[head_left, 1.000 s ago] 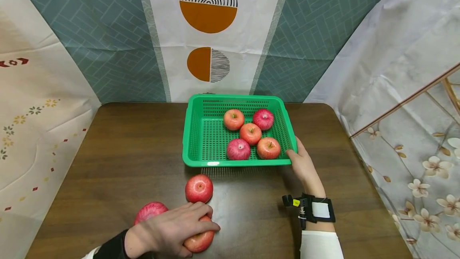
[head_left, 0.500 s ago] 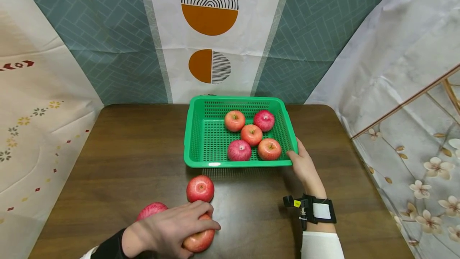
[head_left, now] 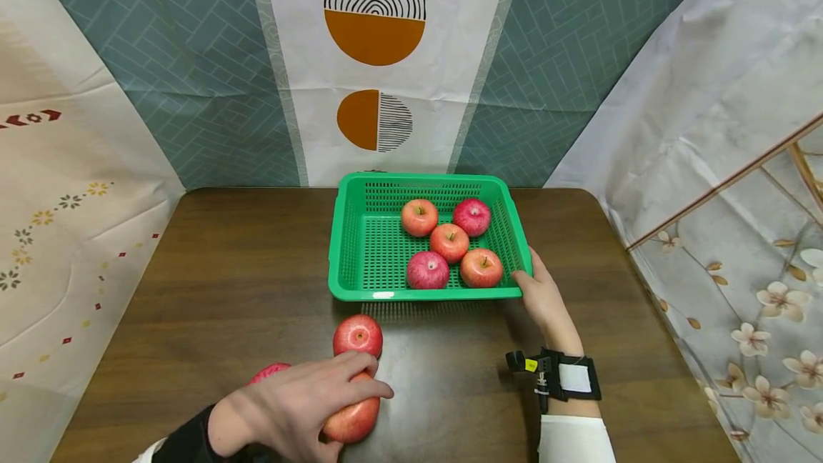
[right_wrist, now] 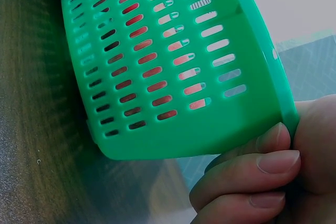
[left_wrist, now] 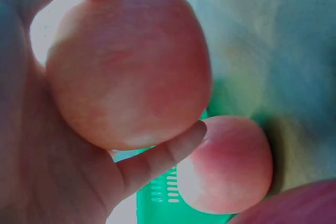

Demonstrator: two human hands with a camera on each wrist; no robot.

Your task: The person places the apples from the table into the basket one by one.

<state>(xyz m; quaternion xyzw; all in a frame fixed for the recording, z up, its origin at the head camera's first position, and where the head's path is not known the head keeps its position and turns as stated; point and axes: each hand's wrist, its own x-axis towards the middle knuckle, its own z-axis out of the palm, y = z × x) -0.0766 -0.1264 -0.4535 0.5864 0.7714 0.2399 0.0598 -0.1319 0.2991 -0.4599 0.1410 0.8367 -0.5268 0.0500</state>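
Note:
My left hand (head_left: pixel 298 402) grips a red apple (head_left: pixel 355 419) near the table's front edge. In the left wrist view its thumb and fingers reach around that apple (left_wrist: pixel 131 72) on opposite sides. Just behind it sits another red apple (head_left: pixel 358 335), close to the fingers. A darker pink apple (head_left: pixel 270 371) lies to the left, mostly covered by the hand. My right hand (head_left: pixel 546 299) holds the front right corner of a green plastic basket (head_left: pixel 424 294), thumb over the rim. The right wrist view shows curled fingers (right_wrist: pixel 278 162) under that rim.
Several apples, among them a pink one (head_left: pixel 427 270) and an orange-red one (head_left: pixel 481 267), lie in the basket's middle and right. The brown wooden table (head_left: pixel 212 291) ends at a patterned cloth backdrop (head_left: pixel 534 91), with cloth on both sides too.
My left hand has shifted slightly left with its apple, which sits a little farther back, and now covers more of the pink apple. The right hand and basket stay put.

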